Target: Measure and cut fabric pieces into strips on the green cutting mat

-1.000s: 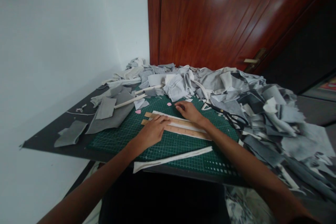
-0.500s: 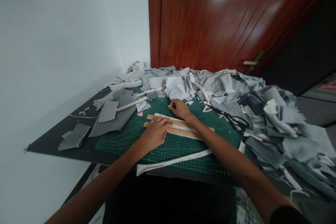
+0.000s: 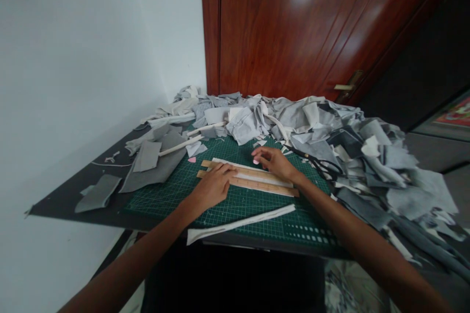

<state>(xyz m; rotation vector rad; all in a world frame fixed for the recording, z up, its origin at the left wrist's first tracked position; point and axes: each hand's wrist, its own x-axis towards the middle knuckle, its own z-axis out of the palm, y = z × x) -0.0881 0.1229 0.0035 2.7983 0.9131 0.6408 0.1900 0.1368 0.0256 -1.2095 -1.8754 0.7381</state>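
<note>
My left hand (image 3: pixel 217 183) lies with its fingers stretched flat across two light wooden ruler strips (image 3: pixel 264 186), pressing them down. Under the rulers is a strip of white fabric (image 3: pixel 253 179), which shows between them and along their edges. Just beyond their far edge, my right hand (image 3: pixel 273 160) pinches a small pink piece of tailor's chalk (image 3: pixel 256 161) between thumb and fingers. A second pink chalk piece (image 3: pixel 191 160) rests on the green cutting mat (image 3: pixel 242 205), left of the rulers.
A narrow white fabric strip (image 3: pixel 240 224) lies along the mat's near edge. Black scissors (image 3: pixel 316 161) sit at the right by a heap of grey fabric scraps (image 3: pixel 396 166). More scraps (image 3: pixel 242 122) line the back, before a wooden door (image 3: pixel 279 34). Grey pieces (image 3: pixel 99 194) lie left.
My right hand has moved right along the far edge of the rulers, still pinching the pink chalk. My left hand stays on the rulers. The view has shifted slightly.
</note>
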